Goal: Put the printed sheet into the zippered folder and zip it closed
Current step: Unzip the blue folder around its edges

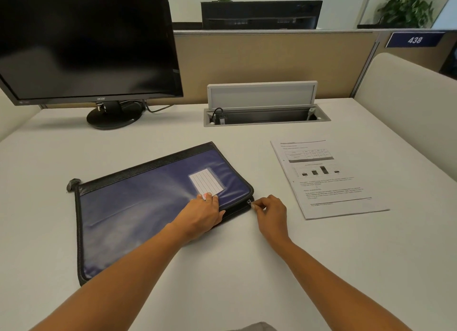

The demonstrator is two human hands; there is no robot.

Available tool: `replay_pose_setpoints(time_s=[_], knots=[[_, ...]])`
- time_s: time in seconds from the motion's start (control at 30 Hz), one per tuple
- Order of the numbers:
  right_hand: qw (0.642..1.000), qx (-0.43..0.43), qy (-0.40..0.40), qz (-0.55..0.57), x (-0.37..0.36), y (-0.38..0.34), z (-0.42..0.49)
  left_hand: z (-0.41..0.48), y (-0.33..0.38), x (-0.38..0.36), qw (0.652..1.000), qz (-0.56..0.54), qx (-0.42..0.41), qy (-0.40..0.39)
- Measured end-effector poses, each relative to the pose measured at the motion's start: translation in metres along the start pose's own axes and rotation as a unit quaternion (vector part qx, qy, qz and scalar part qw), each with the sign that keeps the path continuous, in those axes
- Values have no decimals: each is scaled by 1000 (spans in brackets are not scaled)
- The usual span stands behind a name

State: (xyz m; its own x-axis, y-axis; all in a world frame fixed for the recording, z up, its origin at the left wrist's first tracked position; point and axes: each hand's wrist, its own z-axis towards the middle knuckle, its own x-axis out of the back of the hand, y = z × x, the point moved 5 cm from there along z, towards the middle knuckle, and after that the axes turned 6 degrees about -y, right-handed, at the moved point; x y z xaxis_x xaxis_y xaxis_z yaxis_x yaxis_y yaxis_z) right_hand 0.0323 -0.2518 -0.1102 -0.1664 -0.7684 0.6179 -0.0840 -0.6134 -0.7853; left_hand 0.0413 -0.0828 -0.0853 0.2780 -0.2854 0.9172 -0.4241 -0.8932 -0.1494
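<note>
Blue folder [148,207], left hand [201,214] flat, right hand [270,213] pinching zipper [249,202]

Navy folder [148,207] — black trim, white lined label [207,181], white sheet [329,180] — black bars

A pale grey, matte office desk top [222,269] carries everything. Left of its middle a dark blue vinyl zippered folder with black textured edging [148,207] lies flat and turned at an angle, a lined white label card on its upper face and a small metal zipper pull [249,202] at its near right corner. To the right, apart from the folder, a white printed sheet with a table and a bar chart [329,180] lies face up. At the far left stands a round black monitor base [113,118]. Beside it, set into the far edge, is a grey metal cable box [267,123], its lid upright.
</note>
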Motion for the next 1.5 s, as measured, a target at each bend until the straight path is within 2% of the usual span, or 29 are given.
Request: replay_pose_setpoints(time_s=[0.37, 0.5, 0.67, 0.8, 1.13, 1.5], knots=[[998, 37, -54, -9, -37, -18, -31, -1, 2, 1, 1000, -27, 3, -9], [997, 51, -60, -18, -34, -19, -29, -5, 2, 0, 999, -29, 10, 12], [996, 62, -59, -34, -28, -22, -24, -14, -4, -1, 995, -88, 17, 38], [994, 71, -62, -53, -24, -23, -18, -26, -14, -9, 996, -83, 8, 40], [998, 18, -8, -54, 17, -15, 10, -51, -24, -24, 996, -48, 76, -3], [1000, -23, 13, -4, 14, -11, 6, -42, -16, -22, 996, -43, 61, -43]])
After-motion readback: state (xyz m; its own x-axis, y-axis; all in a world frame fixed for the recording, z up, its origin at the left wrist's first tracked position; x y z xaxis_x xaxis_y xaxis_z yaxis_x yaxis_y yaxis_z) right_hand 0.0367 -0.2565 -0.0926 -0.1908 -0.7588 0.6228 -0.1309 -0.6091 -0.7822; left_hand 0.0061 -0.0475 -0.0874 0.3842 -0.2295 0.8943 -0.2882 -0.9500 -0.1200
